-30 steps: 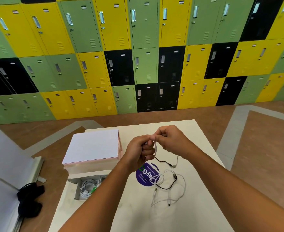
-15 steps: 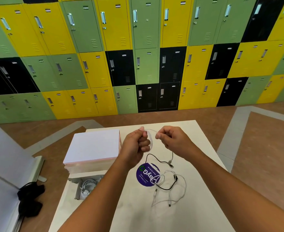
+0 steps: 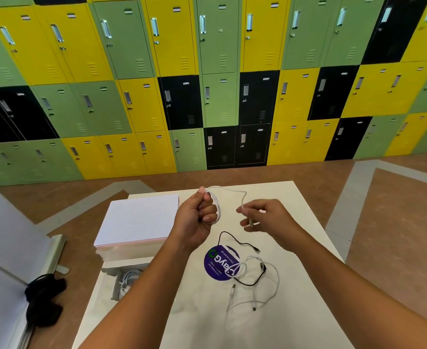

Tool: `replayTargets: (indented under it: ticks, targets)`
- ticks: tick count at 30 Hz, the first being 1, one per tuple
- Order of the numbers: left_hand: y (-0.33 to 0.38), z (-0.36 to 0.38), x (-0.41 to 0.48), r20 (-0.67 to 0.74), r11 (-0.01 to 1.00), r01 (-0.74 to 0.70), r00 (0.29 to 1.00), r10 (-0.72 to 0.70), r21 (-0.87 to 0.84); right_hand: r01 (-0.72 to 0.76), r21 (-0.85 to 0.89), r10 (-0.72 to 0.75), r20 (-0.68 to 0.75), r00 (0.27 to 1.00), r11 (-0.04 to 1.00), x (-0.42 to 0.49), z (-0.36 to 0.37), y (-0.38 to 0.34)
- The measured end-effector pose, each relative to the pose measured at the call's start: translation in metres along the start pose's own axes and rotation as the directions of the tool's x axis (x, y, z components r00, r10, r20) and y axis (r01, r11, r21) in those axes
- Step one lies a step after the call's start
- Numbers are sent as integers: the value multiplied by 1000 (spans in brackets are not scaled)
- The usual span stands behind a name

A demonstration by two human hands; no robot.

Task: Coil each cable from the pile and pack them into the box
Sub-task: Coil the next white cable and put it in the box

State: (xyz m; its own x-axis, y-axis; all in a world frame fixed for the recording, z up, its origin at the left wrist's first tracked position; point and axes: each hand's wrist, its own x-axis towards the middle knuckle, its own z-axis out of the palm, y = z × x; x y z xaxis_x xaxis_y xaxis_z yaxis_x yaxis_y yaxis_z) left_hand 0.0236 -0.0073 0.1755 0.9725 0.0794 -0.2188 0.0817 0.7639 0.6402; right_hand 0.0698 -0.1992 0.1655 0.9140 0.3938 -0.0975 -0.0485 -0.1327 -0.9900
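Here, a left hand (image 3: 197, 215) clenches the loops of a white cable (image 3: 230, 190) while the right hand (image 3: 265, 217) pinches its free end, drawn aside apparently to feed another turn; the pile (image 3: 250, 283) waits on the table (image 3: 207, 323) below, the box (image 3: 116, 278) open at left.

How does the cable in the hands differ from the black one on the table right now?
Colour: the held cable is white, the black cable black. Place: the held cable spans the air between left hand and right hand; the black cable lies on the table. Shape: the held cable is looped at the left hand; the black cable sprawls uncoiled. Both are thin, and neither is boxed yet.
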Motion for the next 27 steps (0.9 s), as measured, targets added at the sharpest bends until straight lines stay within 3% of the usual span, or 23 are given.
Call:
replayTargets:
  ticks: [5, 8, 18, 22, 27]
  targets:
    - [-12, 3, -4, 45, 995, 85, 995, -88, 61, 79, 21, -75, -128, 989, 997, 6, 15, -23]
    - [-16, 6, -7, 94, 989, 124, 987, -132, 87, 84, 138, -63, -151, 986, 987, 9, 20, -29]
    - [-19, 3, -12, 101, 963, 210, 968, -229, 170, -170, 226, 166, 37, 986, 959, 3, 26, -30]
    - [-20, 1, -14, 134, 946, 234, 954, -268, 224, -249, 172, 231, 120, 966, 953, -2, 29, -31]
    - [-20, -4, -16, 147, 942, 223, 953, -264, 251, -267, 116, 254, 117, 960, 957, -3, 29, -31]
